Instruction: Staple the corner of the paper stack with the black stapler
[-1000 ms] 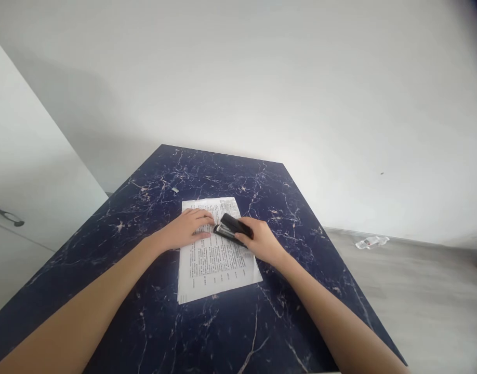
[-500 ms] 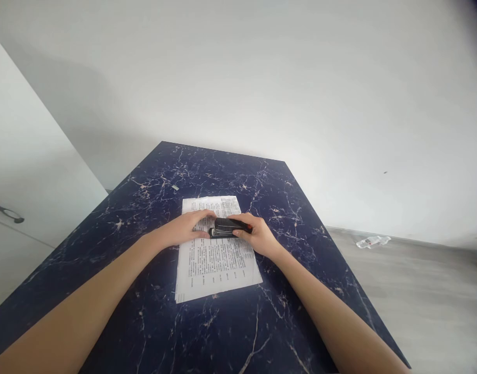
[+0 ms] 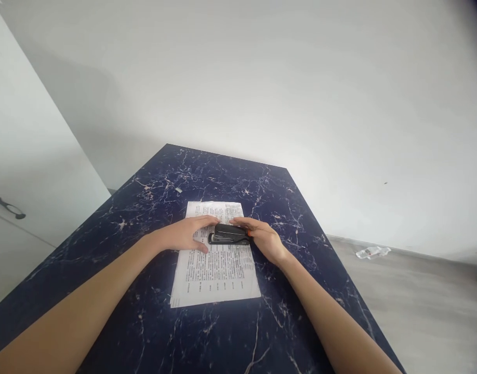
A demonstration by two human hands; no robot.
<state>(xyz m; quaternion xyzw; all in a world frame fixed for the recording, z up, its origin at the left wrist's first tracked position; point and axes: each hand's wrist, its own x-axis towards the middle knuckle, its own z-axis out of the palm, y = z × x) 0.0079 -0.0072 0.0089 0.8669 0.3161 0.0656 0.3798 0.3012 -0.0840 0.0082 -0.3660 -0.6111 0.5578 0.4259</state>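
Note:
A black stapler lies on a stack of printed paper sheets in the middle of a dark blue marbled table. My right hand rests against the stapler's right end, its fingers curled over the top. My left hand lies on the paper just left of the stapler, fingers stretched out flat and touching the stapler's left end.
A small pale scrap lies on the table behind the paper. A white door with a dark handle stands at the left. A clear plastic bottle lies on the grey floor to the right, by the white wall.
The stapler has swung from a slanted pose to lie level across the paper and now rests on it. My right hand's fingers have loosened over it; my left hand has stayed on the sheets.

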